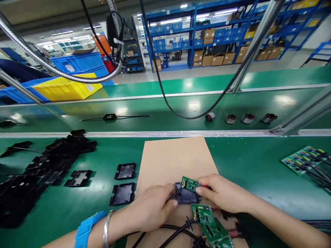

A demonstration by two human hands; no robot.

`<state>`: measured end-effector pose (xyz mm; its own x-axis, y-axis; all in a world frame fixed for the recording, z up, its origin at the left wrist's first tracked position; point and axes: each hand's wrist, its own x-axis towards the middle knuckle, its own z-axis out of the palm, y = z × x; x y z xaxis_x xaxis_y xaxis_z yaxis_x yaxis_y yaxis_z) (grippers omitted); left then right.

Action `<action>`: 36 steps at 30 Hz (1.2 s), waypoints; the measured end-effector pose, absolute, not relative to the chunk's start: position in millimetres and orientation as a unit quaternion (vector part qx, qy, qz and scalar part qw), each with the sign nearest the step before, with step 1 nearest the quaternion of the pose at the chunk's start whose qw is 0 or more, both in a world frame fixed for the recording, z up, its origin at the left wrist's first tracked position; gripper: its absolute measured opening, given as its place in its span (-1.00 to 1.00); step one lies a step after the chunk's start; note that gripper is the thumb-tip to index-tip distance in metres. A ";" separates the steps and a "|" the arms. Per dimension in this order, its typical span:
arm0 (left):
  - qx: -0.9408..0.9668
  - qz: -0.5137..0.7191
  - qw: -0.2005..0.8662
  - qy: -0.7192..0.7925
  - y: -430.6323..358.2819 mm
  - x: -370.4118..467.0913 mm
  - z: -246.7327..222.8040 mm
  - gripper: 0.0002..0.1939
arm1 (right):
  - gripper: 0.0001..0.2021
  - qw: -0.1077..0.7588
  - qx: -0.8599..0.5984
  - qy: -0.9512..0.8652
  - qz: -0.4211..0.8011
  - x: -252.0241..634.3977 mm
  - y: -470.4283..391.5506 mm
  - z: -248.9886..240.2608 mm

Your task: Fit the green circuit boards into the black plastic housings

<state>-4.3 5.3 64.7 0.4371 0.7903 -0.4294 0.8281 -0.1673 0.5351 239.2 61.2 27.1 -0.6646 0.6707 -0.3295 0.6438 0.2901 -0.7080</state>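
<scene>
My right hand [219, 193] pinches the right end of a small green circuit board [190, 184], where red wires leave it. The board is held tilted above a shallow black plastic housing [185, 197]. At the board's left end, my left hand [157, 206] closes on the black cable [173, 195] that runs to it; its fingertips also lie by the housing's left edge. Just below, several more green boards [207, 222] with black cables and red wires lie overlapping on a cardboard sheet [176, 155].
Two empty black housings [122, 194] lie left of the cardboard, beyond them a heap of black plastic parts [51, 165]. At right sits a panel of green boards [305, 160] with cables. Several small motors [247, 118] stand behind the metal rail. A black cable [186, 117] hangs overhead.
</scene>
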 end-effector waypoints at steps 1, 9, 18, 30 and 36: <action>0.766 -0.006 0.376 0.522 10.4 -7.8 66.4 -0.76 | -0.70 0.029 -0.415 -0.800 0.433 240.4 65.6 27.2; 0.763 0.011 0.371 0.529 42.9 -20.6 95.5 -0.76 | -0.78 0.104 -0.392 -0.771 0.491 239.7 84.3 58.5; 0.721 0.109 0.334 0.598 43.5 27.2 48.7 -0.89 | -0.85 0.087 -0.449 -0.885 0.091 202.7 66.7 45.0; 0.696 0.123 0.424 0.567 23.2 -4.2 49.1 -0.49 | -0.86 0.013 -0.334 -0.931 0.148 224.1 71.1 36.7; 0.746 0.115 0.335 0.564 24.5 6.0 37.4 -0.51 | -0.85 0.015 -0.321 -0.935 0.148 218.5 78.2 34.2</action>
<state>6.0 24.5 37.4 0.3365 0.9188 -0.2064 0.7642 -0.1383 0.6300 218.5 78.2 34.2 -0.7931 0.6054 -0.0670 0.5965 0.7498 -0.2863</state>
